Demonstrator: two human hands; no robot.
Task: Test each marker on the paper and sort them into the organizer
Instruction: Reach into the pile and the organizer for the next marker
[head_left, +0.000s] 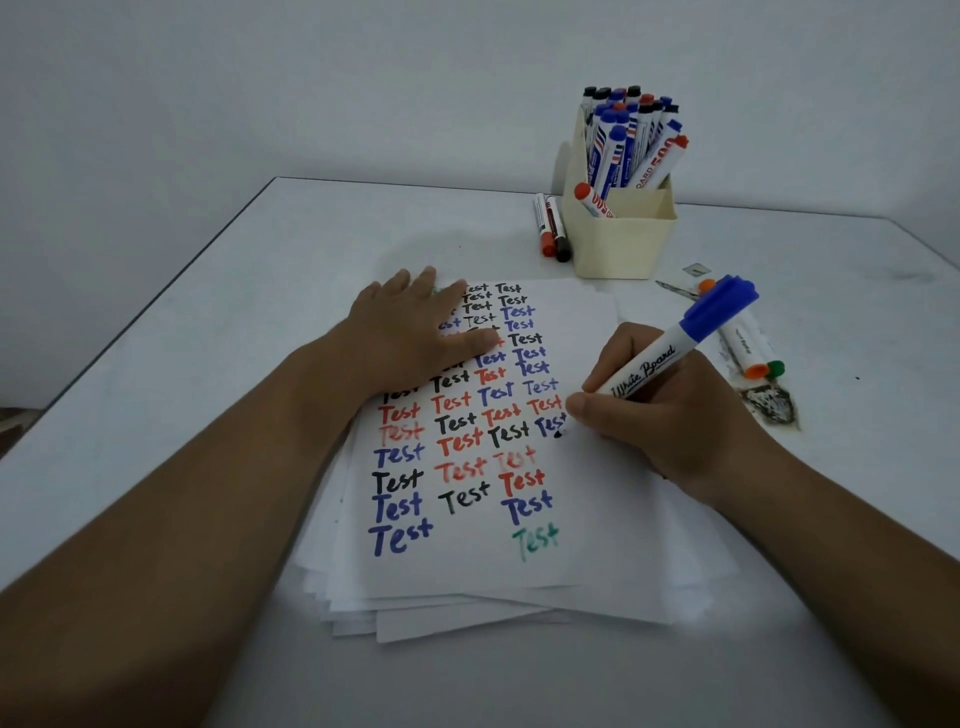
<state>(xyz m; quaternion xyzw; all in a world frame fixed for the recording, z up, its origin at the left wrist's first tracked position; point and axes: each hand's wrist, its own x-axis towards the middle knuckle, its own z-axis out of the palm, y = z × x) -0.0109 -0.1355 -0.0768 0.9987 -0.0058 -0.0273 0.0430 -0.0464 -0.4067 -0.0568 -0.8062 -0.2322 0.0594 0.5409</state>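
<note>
My right hand (660, 415) grips a white marker (670, 353) with its blue cap posted on the far end; its tip touches the paper (582, 545) at the end of a blue "Test" in the right column. My left hand (415, 327) rests flat on the upper left of the sheet, fingers straight. The paper tops a loose stack and is covered with "Test" in black, red, blue and green. A cream organizer (618, 244) stands at the back right; its rear compartment holds several capped markers upright, and one red-capped marker (592, 200) leans in the front compartment.
Two markers (550, 228), red-capped and black-capped, lie left of the organizer. More markers (748, 343) with orange and green caps lie at the right, behind my right hand. A dark scuffed patch (771, 405) marks the white table there. The wall is close behind.
</note>
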